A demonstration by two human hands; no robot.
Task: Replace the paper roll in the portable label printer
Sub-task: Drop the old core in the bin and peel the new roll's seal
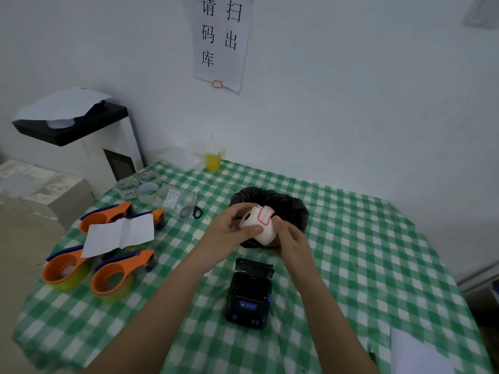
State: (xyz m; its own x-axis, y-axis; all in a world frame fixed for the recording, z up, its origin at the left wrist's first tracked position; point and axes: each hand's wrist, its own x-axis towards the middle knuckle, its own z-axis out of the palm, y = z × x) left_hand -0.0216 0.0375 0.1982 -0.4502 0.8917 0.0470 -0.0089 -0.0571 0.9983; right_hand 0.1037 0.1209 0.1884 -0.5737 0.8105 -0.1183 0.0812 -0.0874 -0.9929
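Note:
A white label roll (261, 228) with red-bordered labels is held up above the table, in front of a black plastic bag (286, 205). My left hand (229, 230) grips its near side with the thumb across it. My right hand (290, 238) holds the other side, fingers by the loose label end. The black portable label printer (249, 295) lies on the green checked tablecloth (364, 252) just below my hands, its lid flipped open and its paper bay showing dark.
Three orange tape dispensers (110, 276) and a white sheet (118, 234) lie at the left. Tape rolls (147, 191), scissors (193, 207) and a yellow cup (213, 159) stand toward the back. White paper (415, 352) lies at the near right corner.

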